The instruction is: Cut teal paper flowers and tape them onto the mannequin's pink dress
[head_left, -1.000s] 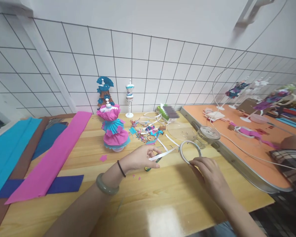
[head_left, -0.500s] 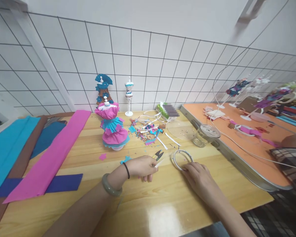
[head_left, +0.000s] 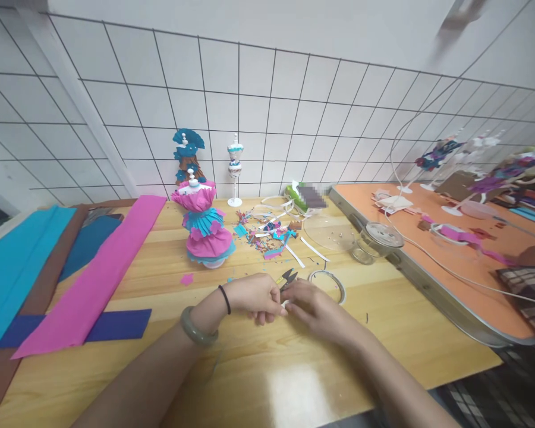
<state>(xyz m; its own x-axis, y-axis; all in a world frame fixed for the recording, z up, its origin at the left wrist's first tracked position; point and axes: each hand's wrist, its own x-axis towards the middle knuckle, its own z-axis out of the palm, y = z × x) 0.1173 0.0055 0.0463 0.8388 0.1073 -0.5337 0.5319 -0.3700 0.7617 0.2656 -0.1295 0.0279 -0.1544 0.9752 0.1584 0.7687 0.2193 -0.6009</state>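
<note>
My left hand is closed in a pinch on a short strip of white tape, most of it hidden by the fingers. My right hand meets it from the right, its thumb and fingertips closed at the strip's other end. Just beyond the fingertips lie thread snips with dark blades, their handles covered by my hands. A roll of white tape rests flat on the table behind my right hand. At the left stands a small dress form in a pink and blue crepe paper dress.
Crepe paper strips cover the table's left side. Behind my hands lie paper scraps, white strips and a clear round container. A bare dress form stands at the back. An orange table adjoins on the right, with a person's arm at its edge.
My right hand has let go of the tape roll, now lying on the table, and moved left to my left hand. My left hand has lowered toward me with the white strip.
</note>
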